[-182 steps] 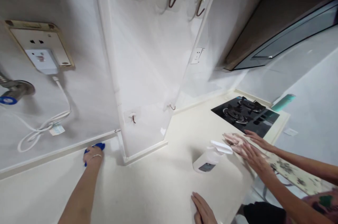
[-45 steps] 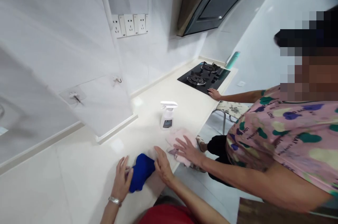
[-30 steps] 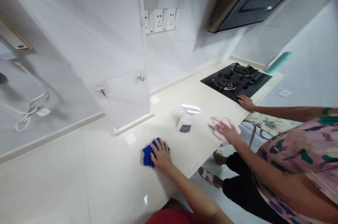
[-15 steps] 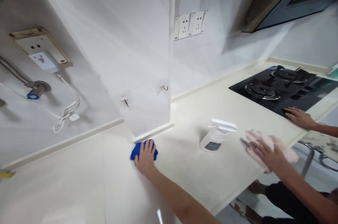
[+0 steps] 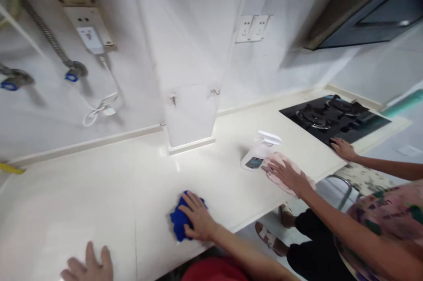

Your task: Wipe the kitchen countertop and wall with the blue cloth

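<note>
My right hand presses down on a blue cloth, which lies bunched on the white countertop. The fingers bend over the cloth's right side and the palm hides part of it. At the lower left, my left hand shows its spread fingers above or on the counter, with nothing in them; whether it touches the surface I cannot tell. To the right stands a white spray bottle with a dark label. Close beside it, a co-worker's hand lies on a pale pink cloth.
The co-worker's other hand rests at the edge of a black gas cooktop. A white wall pillar with hooks juts onto the counter. A white cable hangs below a wall socket. Something yellow lies at far left.
My right hand has drawn the blue cloth away from the pillar's foot toward the counter's front. My left hand has come into view. The co-worker's pink cloth has moved up to the spray bottle.
</note>
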`<state>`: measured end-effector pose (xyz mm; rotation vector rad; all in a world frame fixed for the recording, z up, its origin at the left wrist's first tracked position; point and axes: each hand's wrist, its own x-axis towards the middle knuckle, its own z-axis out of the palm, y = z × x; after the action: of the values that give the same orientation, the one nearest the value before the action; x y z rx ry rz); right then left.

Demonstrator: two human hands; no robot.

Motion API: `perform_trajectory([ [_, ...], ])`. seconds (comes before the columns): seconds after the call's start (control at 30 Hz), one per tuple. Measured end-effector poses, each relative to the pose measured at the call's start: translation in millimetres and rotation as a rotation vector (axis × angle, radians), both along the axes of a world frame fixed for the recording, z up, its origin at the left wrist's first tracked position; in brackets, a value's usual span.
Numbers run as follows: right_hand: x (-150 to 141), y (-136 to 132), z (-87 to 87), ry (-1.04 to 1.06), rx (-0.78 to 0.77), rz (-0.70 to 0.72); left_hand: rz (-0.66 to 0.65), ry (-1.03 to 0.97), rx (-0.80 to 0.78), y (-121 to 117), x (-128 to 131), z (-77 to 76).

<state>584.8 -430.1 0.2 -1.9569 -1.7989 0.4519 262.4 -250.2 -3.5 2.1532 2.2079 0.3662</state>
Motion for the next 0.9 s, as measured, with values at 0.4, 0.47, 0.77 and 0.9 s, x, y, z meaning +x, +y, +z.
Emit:
perform_trajectory([
  [0.4,-33,-29,-24.9,-0.303,-0.15,-0.283,-0.03,-0.084,0.017,-12,-16,-25.5],
  [0.47,-68,-4,-18.7,-0.281,-0.16,-0.1,-0.014,-0.096,0.04,-12,-17,-29.2],
  [0.77,-145,106,39.2,-0.083,-0.099,0.402,0.006,-0.095,0.093,-9,-15,-28.8],
  [0.9,-107,123,20.6,-0.063,-0.06,0.376,-0.09,-0.105,-0.139,4,-46,-29.3],
])
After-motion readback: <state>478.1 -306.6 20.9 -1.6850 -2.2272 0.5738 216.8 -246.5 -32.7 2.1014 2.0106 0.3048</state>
